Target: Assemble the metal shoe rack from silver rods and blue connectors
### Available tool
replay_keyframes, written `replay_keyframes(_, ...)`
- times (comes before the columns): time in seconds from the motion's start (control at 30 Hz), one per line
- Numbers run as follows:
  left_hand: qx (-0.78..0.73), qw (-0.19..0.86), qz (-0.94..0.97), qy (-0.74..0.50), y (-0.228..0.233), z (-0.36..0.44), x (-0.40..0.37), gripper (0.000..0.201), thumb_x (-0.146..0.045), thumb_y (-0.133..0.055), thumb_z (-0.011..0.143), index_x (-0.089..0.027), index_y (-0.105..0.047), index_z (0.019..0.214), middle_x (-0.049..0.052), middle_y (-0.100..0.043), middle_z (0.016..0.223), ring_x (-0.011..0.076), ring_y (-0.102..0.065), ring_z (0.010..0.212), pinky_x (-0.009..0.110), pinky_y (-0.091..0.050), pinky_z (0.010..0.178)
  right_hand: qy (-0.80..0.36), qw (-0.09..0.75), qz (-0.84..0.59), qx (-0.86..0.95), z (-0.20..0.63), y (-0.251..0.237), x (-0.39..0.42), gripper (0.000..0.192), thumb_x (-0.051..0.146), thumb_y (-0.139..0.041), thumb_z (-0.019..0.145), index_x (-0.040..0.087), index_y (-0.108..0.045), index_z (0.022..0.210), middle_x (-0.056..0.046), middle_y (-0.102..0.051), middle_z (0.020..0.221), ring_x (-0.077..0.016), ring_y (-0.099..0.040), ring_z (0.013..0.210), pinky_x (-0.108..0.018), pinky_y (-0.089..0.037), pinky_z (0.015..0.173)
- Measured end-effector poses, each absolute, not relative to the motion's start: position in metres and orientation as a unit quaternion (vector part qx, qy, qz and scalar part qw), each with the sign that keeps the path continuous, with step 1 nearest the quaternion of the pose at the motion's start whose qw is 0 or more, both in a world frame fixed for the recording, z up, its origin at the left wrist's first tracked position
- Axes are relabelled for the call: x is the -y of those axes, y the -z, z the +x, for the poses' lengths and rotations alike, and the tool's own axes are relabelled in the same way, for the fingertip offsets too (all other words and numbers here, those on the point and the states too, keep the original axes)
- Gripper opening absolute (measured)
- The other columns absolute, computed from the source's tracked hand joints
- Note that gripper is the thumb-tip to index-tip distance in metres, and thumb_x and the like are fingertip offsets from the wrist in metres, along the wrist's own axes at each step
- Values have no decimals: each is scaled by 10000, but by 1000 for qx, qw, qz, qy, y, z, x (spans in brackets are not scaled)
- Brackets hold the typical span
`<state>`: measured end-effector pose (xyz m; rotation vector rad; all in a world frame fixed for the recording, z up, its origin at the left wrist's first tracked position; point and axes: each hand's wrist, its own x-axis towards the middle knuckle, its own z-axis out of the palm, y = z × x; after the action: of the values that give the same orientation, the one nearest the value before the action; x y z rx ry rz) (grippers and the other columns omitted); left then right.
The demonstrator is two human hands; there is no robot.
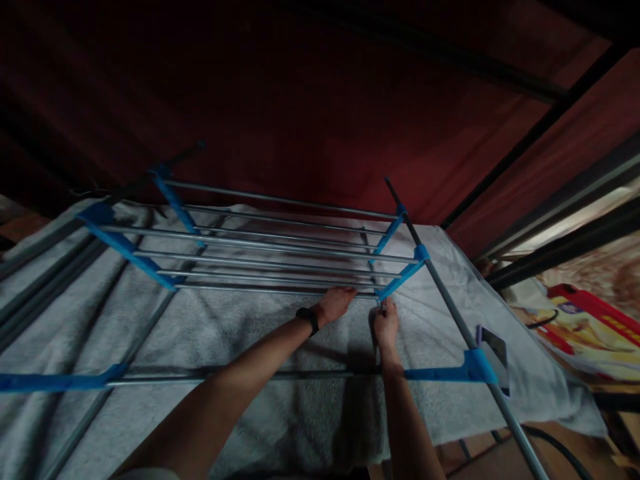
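Note:
A drying rack with grey metal rods (260,263) and blue plastic joints stands over a grey towel (240,333) spread below. My left hand (336,303), a black band on its wrist, grips the nearest rod of the upper tier from above. My right hand (385,325) pinches the lower end of the blue corner joint (400,277) at the tier's near right. Both forearms reach over a lower rod (225,377) that runs across the frame.
A slanted grey pole (450,307) runs down the rack's right side to another blue joint (477,365) with a small grey clip. Dark red fabric fills the background. A patterned cloth with a red shape (590,313) lies at right.

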<state>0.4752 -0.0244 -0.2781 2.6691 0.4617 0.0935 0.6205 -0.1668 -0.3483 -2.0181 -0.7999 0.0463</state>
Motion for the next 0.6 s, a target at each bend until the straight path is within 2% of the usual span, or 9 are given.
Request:
replay_keyframes(0.13, -155, 192, 968, -52, 279, 471, 28, 309, -158, -448, 1010, -127, -640, 1249, 143, -706, 1255, 255, -678, 1143, 374, -504, 1021, -21, 462, -823, 330, 620, 348, 168, 533, 287, -428, 794, 146, -622, 1270, -139, -644, 1144, -283, -574, 1081, -471, -454, 1030)
replay_keyframes(0.27, -202, 159, 964, -61, 283, 469, 33, 341, -208, -500, 1009, -150, -608, 1327, 147, -691, 1305, 289, -656, 1200, 432, -493, 1037, -20, 453, -825, 338, 622, 350, 170, 508, 307, -440, 811, 140, -620, 1255, -147, -632, 1132, -294, -573, 1081, -470, -450, 1021)
replay_keyframes(0.4, -243, 164, 955, -42, 290, 466, 35, 291, -263, -498, 1024, -165, -660, 1246, 145, -737, 1161, 296, -691, 1127, 425, -522, 968, -18, 440, -831, 339, 627, 355, 171, 498, 330, -444, 807, 138, -621, 1230, -150, -625, 1106, -311, -576, 1072, -477, -457, 998)
replay_keyframes(0.6, -232, 168, 957, -44, 294, 468, 33, 274, -266, -493, 1036, -159, -674, 1212, 141, -742, 1181, 277, -695, 1140, 412, -532, 965, -20, 448, -827, 338, 629, 359, 172, 500, 354, -452, 805, 158, -616, 1235, -131, -609, 1079, -308, -582, 1035, -477, -459, 985)
